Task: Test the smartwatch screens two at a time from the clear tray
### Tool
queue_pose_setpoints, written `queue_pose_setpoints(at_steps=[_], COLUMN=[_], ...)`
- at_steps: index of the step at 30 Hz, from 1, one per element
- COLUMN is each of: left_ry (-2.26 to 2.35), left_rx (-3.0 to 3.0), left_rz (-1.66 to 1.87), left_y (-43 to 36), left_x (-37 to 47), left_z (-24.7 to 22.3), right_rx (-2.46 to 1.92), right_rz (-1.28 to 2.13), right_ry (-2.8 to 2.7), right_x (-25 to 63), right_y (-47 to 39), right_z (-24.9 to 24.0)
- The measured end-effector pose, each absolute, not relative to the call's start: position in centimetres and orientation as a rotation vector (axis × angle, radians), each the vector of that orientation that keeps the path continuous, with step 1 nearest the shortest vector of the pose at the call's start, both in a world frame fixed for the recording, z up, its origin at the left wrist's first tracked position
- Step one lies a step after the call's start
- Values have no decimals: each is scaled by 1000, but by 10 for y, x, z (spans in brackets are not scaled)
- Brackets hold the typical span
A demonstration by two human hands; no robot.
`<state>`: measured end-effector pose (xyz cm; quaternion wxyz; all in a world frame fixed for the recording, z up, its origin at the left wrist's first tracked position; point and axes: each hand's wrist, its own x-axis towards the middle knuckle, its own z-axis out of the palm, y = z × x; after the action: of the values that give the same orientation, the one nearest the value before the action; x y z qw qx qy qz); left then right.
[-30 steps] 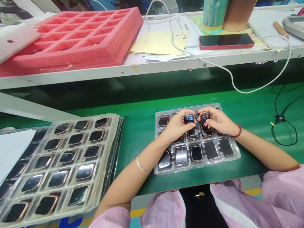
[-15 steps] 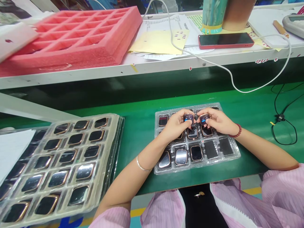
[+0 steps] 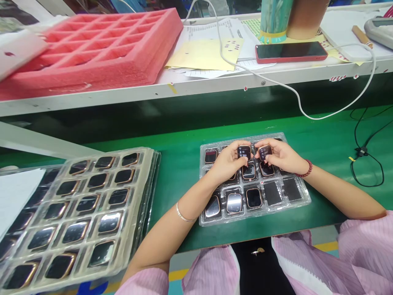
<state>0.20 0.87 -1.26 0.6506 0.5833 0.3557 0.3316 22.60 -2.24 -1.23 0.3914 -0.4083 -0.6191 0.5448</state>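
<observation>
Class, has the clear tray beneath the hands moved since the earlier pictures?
No: against the green table, the clear tray shows no visible shift in any direction.

Watch screens (image 3: 244,151), papers (image 3: 227,30), lettering on both apparently unreadable

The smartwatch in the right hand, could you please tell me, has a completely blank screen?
No, the smartwatch in the right hand shows small light markings on its dark screen.

2 hands (image 3: 229,162) (image 3: 284,157) hold lit watches (image 3: 244,152) (image 3: 265,152) — 1 each — above a tray (image 3: 260,209).
</observation>
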Motion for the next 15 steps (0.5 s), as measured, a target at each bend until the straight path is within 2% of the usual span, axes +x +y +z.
queue_pose_setpoints(at_steps=[6,15], left_ry=[815,783], left_rx=[1302,1346], left_rz=[739,780], left_y=[9,8], left_x=[2,2], left_z=[-13,-10], right_rx=[-1052,-1027], right_rz=[1448,1393], right_ry=[-1449,-1560], right_x=[227,226], right_y=[-22,-23], right_z=[-13,-12])
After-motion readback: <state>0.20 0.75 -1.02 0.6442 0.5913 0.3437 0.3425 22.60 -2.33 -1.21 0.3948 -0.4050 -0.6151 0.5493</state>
